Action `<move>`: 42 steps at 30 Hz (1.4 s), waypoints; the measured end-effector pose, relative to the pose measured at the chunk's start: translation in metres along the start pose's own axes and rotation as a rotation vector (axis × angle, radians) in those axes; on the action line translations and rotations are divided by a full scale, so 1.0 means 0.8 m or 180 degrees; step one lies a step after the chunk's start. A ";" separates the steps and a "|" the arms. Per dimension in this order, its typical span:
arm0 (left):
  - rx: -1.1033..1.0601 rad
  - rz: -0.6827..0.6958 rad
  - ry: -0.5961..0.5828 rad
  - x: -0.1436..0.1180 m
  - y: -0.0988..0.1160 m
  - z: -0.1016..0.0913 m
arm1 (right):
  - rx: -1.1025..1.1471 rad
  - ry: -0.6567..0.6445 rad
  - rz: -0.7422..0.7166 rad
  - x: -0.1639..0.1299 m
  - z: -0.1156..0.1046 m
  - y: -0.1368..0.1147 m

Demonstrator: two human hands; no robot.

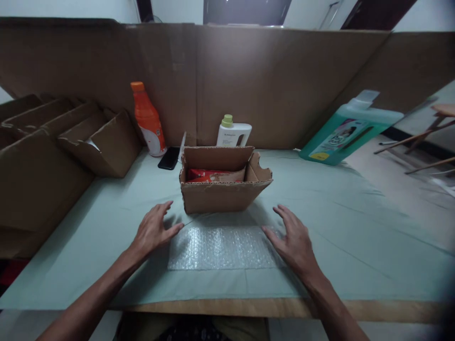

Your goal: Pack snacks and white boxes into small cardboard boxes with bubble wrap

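A sheet of bubble wrap (220, 248) lies flat on the table in front of me. Just behind it stands an open cardboard box (216, 198), its top edges rough and torn, with a red packet (213, 176) inside. My left hand (154, 226) hovers by the sheet's left end, fingers apart and holding nothing. Over the right end is my right hand (292, 237), also empty with its fingers spread. Both palms face inward, one on each side of the box's front. Whether either hand touches the bubble wrap I cannot tell.
Behind the box stands a white bottle with a green cap (232, 132). An orange bottle (149, 121) and a black phone (168, 158) are at the back left. A green jug (343, 132) stands back right. Cardboard boxes (103, 142) line the left side; a cardboard wall (266, 85) closes the back.
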State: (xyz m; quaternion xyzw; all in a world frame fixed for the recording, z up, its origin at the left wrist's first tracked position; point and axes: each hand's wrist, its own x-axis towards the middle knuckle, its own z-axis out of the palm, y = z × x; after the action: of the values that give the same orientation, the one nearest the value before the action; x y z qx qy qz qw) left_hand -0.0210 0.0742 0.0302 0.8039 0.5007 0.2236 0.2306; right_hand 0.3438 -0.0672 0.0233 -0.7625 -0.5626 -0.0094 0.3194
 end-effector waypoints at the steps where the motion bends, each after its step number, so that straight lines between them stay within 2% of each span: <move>1: -0.0257 0.0025 0.0010 0.011 0.003 0.005 | 0.0273 -0.0139 -0.0004 0.015 0.007 -0.010; 4: -0.0975 0.0229 -0.0115 0.045 0.018 0.028 | 0.0975 -0.0824 0.0310 0.061 0.031 -0.030; 6: -0.1270 0.0331 -0.0126 0.067 0.026 0.042 | 0.1162 -0.1088 0.0520 0.087 0.046 -0.034; 12: -0.1246 0.0219 -0.0037 0.151 0.032 0.051 | 0.1038 -0.0848 0.0483 0.164 0.087 -0.030; 14: -0.1199 0.0153 -0.0038 0.171 0.034 0.051 | 0.1025 -0.0852 0.0527 0.183 0.090 -0.028; 16: -0.1062 0.0008 0.0059 0.168 0.034 0.050 | 0.0998 -0.0859 0.0452 0.182 0.078 -0.017; 19: -0.0591 -0.0011 0.0190 0.116 0.023 0.043 | 0.0597 -0.0892 0.0069 0.131 0.034 0.021; 21: -0.0168 0.0386 -0.0094 0.064 0.012 0.038 | -0.0001 -0.0949 -0.0180 0.071 -0.001 0.056; 23: 0.0258 0.0685 -0.0399 0.016 0.005 0.035 | -0.0614 -0.1015 -0.0170 0.012 -0.028 0.086; 26: 0.0458 0.0739 -0.0563 -0.030 0.010 0.034 | -0.1078 -0.0983 -0.0197 -0.042 -0.042 0.103; 29: 0.0059 0.0637 -0.0586 -0.059 0.025 0.029 | -0.0932 -0.0761 -0.0553 -0.034 -0.033 0.075; 32: -0.0602 0.0242 -0.0642 -0.099 0.038 0.020 | -0.0823 -0.0502 -0.0877 0.019 -0.011 0.013; 35: -0.1192 -0.0175 -0.0630 -0.147 0.045 0.024 | -0.0822 -0.0652 -0.0959 0.084 0.024 -0.054; 37: -0.1502 -0.0299 -0.0839 -0.172 0.044 0.032 | -0.0821 -0.0740 -0.0952 0.112 0.046 -0.084; 40: -0.1838 -0.0601 -0.1332 -0.193 0.039 0.041 | -0.0762 -0.0689 -0.0951 0.108 0.052 -0.095; 42: -0.2295 -0.0912 -0.1448 -0.200 0.037 0.040 | -0.0530 -0.0794 -0.1204 0.070 0.028 -0.085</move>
State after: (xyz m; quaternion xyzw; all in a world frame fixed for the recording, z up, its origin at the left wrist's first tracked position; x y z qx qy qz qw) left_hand -0.0448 -0.0871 0.0017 0.6234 0.4337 0.1671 0.6288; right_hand 0.2978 0.0029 0.0586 -0.6625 -0.7277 -0.0212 0.1760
